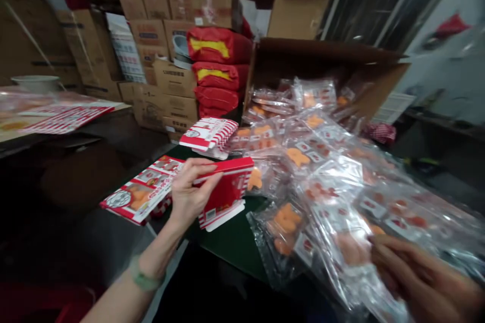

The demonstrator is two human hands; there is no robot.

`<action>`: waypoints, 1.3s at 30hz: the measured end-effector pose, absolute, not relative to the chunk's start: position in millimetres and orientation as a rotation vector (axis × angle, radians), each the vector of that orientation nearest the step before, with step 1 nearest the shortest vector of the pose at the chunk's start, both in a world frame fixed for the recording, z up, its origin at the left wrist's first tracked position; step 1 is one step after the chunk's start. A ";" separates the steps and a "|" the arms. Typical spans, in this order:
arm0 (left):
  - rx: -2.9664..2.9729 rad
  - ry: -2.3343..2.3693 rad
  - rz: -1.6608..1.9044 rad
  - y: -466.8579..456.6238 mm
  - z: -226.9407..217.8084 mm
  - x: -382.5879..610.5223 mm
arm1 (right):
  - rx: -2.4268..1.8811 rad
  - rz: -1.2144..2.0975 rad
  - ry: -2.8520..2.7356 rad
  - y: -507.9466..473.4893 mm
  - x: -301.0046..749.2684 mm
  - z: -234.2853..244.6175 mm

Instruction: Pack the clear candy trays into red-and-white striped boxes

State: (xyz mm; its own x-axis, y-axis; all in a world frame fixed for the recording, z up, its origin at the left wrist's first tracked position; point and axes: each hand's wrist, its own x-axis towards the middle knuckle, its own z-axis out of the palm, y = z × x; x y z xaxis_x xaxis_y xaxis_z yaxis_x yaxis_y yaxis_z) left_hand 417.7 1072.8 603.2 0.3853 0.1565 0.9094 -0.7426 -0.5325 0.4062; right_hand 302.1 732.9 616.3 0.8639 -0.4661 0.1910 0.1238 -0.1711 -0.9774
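My left hand [189, 192] grips a red and white striped carton [225, 190] by its upper edge, holding it upright above the dark green table [231, 239]. A green bracelet sits on that wrist. My right hand [420, 277] is at the lower right, fingers curled on a clear plastic packet [352, 255] with orange pieces inside; motion blurs it. A large heap of the same clear packets [326, 161] spreads across the table's right side.
Flat printed cartons [146, 191] lie left of my left hand, and folded striped ones [208, 133] behind it. An open cardboard box [326, 67] of packets stands at the back. Red sacks [217, 67] and stacked boxes [159, 35] fill the background. A side table [56, 116] stands left.
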 end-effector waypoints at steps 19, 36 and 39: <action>1.596 -0.574 1.263 1051.2 597.1 407.1 | -1.339 -0.347 0.045 947.3 397.5 634.2; 0.939 0.055 0.978 1125.7 602.6 437.2 | -1.316 -0.222 0.226 958.7 400.2 549.5; 0.855 -0.043 0.804 1138.5 589.9 440.1 | -1.299 -0.175 -0.054 942.7 389.5 566.4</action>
State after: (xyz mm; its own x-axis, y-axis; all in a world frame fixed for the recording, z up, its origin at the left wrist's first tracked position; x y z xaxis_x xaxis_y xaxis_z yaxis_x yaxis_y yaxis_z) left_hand 440.1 1138.5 589.9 0.7117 0.6148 0.3399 -0.6479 0.3873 0.6560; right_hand 389.5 942.7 566.4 0.9855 -0.0988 0.1382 0.1594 0.2573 -0.9531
